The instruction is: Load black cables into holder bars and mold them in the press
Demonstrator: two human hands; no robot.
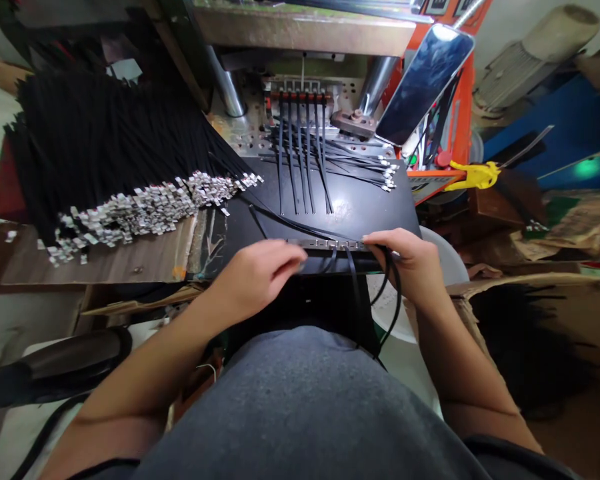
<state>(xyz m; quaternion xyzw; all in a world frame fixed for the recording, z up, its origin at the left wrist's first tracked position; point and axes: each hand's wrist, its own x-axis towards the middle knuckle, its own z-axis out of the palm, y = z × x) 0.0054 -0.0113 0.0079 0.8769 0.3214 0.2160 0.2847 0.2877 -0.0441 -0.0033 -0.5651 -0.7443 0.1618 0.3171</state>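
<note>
Left hand (255,283) is resting curled against a slotted metal strip (330,245) at the near plate edge; whether its fingers are pinching anything, I cannot tell. Right hand (405,263) is closing around looped black cables (393,293), fingers pressed together, at the strip's right end. Keeping each cable straight across the strip appears to be the care point. Black plate (370,200) is carrying further cables; a heap of metal-tipped black cables (130,213) is lying left, with a press fixture (300,83) standing beyond.

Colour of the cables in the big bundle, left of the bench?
The cable bundle is black; shows best in the head view.
</note>
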